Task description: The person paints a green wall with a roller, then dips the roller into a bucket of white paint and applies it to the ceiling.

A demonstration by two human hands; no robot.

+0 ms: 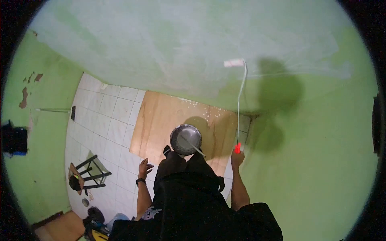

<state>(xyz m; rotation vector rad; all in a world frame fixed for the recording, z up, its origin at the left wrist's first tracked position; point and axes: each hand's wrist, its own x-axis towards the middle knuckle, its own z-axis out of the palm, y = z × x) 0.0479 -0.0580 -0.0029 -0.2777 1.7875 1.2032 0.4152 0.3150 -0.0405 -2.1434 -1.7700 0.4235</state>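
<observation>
My right hand (237, 158) is closed around the red handle of a paint roller (238, 96). Its long thin rod reaches up from my fist, and the white roller sleeve is at the green wall (181, 52), which has whitish paint over much of it. At my left side, my left hand (145, 168) hangs with its fingers apart and nothing in them. A round bucket (185, 134) of greyish liquid stands before my feet, with a stick (193, 146) leaning out over its rim.
Under the bucket lies a wooden board (150, 124) spotted with white drips, on white floor tiles (108, 136). A stool (90, 174) with a dark item on it is at the left. Bags and other items (96, 223) lie at lower left. A side wall (313, 168) rises close on my right.
</observation>
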